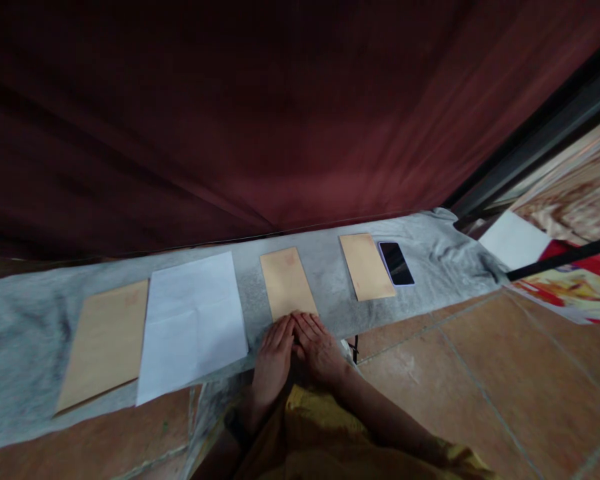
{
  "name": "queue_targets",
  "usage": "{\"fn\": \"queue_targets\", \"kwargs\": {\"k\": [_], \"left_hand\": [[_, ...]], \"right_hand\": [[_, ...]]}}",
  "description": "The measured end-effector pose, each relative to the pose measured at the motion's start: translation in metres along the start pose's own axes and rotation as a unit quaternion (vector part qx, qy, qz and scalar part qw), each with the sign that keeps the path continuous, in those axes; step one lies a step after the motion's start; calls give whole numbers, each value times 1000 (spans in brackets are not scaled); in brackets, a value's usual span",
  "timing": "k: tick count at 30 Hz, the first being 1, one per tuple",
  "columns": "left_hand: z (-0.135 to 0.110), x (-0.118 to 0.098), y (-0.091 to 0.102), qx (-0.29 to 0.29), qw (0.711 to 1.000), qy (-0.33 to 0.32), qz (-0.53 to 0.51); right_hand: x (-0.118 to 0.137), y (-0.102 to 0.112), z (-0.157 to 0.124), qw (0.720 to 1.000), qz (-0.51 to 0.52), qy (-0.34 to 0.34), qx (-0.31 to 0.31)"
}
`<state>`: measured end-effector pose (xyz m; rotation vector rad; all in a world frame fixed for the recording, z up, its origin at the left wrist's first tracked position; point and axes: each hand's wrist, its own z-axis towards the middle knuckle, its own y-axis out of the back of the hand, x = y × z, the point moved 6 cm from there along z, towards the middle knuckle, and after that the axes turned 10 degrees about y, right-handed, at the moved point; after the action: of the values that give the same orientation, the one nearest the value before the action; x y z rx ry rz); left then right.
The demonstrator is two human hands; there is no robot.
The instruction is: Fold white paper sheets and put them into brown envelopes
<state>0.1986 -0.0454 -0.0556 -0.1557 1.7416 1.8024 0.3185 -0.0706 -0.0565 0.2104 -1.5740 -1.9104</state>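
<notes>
Both hands rest side by side on the near end of a tan paper envelope (pixel 286 283) at the middle of the cloth. My left hand (pixel 276 350) lies with its fingers stretched forward over the near left corner. Beside it, my right hand (pixel 320 347) covers the near right corner, fingers extended and flat. The fingertips of the two hands meet or nearly meet. The envelope's near edge is hidden beneath them. A faint reddish mark shows near its far right corner.
White paper sheets (pixel 195 323) and tan envelopes (pixel 105 337) lie to the left. Rightward are another tan envelope (pixel 367 267) and a dark-screened phone (pixel 396 263). Grey cloth (pixel 325 267) covers the narrow surface, with a dark red curtain (pixel 280 133) behind and tiled floor (pixel 460 373) below.
</notes>
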Motion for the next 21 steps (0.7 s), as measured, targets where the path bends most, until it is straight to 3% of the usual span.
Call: {"fn": "queue_targets", "kwargs": {"k": [10,15,21], "left_hand": [[-14,6,-11,12,994,-49,97],[-22,11,-8,-1,993,-37,111],[-26,9,-6,-18,990,-29,140]], "right_hand": [[-21,9,-15,999,-14,-47,-2],[-32,18,-25,998,-25,-61,-9],[-25,21,-20,997,-32,-70,-22]]}}
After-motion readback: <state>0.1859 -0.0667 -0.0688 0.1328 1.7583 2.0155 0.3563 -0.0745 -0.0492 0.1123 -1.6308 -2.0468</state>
